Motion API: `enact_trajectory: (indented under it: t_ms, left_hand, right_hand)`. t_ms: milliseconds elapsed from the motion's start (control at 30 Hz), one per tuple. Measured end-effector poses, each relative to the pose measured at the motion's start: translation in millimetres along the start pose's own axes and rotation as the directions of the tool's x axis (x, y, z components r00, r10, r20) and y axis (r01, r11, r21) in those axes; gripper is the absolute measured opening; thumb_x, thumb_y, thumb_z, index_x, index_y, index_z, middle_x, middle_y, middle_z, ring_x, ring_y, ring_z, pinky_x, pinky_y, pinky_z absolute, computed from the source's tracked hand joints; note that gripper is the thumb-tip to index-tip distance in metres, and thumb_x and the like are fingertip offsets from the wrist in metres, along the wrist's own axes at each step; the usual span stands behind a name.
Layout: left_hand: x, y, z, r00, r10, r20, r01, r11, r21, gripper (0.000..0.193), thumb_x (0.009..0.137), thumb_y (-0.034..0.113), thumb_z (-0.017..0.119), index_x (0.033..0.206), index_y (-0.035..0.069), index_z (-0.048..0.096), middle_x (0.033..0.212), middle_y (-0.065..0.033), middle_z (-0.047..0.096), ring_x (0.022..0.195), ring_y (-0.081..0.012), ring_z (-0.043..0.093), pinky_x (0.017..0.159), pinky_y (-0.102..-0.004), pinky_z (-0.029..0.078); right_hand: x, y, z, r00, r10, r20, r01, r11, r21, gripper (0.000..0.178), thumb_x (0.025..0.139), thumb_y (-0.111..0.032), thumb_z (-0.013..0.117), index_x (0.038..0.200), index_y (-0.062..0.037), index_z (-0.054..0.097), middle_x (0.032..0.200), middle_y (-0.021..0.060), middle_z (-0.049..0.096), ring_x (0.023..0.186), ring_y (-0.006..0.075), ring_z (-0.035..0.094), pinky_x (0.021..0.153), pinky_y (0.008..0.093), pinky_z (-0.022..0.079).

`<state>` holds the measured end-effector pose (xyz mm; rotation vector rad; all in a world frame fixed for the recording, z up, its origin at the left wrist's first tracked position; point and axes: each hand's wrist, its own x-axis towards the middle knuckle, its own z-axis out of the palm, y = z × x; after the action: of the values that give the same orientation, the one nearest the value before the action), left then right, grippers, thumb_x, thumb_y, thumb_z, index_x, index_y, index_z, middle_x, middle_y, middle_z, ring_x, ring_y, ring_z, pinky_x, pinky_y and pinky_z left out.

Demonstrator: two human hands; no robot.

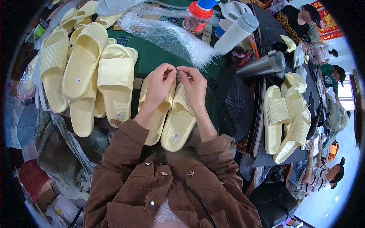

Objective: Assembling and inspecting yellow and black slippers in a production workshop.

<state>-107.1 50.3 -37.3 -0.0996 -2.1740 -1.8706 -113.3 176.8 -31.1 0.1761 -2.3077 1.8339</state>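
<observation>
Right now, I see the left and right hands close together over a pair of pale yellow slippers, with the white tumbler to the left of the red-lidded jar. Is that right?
Not quite: the head view shows the white tumbler to the right of the red-lidded jar. The left hand and right hand are indeed close together over the pale yellow slippers.

I have passing room over the dark-green flat tabletop (146,57) between heaped pale-yellow ribbed slippers (81,70) and long clear plastic strands (167,35); black mesh fabric (232,108) obstructs my right.
</observation>
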Motion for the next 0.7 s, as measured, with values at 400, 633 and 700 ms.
enact_trajectory:
  t_ms: [400,633,700]
  left_hand:
    - [-4,4,0,0.999,0.028,0.035,-0.030,0.998,0.063,0.006,0.087,0.004,0.061,0.090,-0.001,0.062,0.077,-0.0026,0.057,0.066,-0.0063,0.050,0.059,-0.0226,0.041]
    - [-5,3,0,0.994,0.096,0.058,-0.103,0.986,0.131,0.007,0.085,0.003,0.062,0.091,-0.001,0.062,0.078,-0.0051,0.057,0.065,-0.0102,0.051,0.059,-0.0247,0.041]
    - [-5,4,0,0.993,0.108,0.056,-0.114,0.986,0.124,0.007,0.085,0.003,0.062,0.091,-0.001,0.062,0.079,-0.0059,0.058,0.065,-0.0112,0.052,0.059,-0.0252,0.042]
  right_hand:
    - [-2,-3,-4,0.999,-0.034,0.031,0.035,0.999,-0.033,0.018,0.088,0.002,0.059,0.104,-0.0001,0.068,0.093,0.0070,0.066,0.080,0.0127,0.064,0.074,0.0247,0.051]
    - [-3,-8,-6,0.992,-0.117,0.040,0.121,0.986,-0.115,0.022,0.086,0.000,0.059,0.104,-0.0055,0.070,0.096,0.0117,0.065,0.082,0.0214,0.065,0.071,0.0292,0.051]
    - [-2,-6,-5,0.982,-0.186,0.036,0.189,0.973,-0.129,0.026,0.085,0.003,0.058,0.107,-0.0060,0.069,0.097,0.0125,0.064,0.083,0.0240,0.064,0.072,0.0306,0.051]
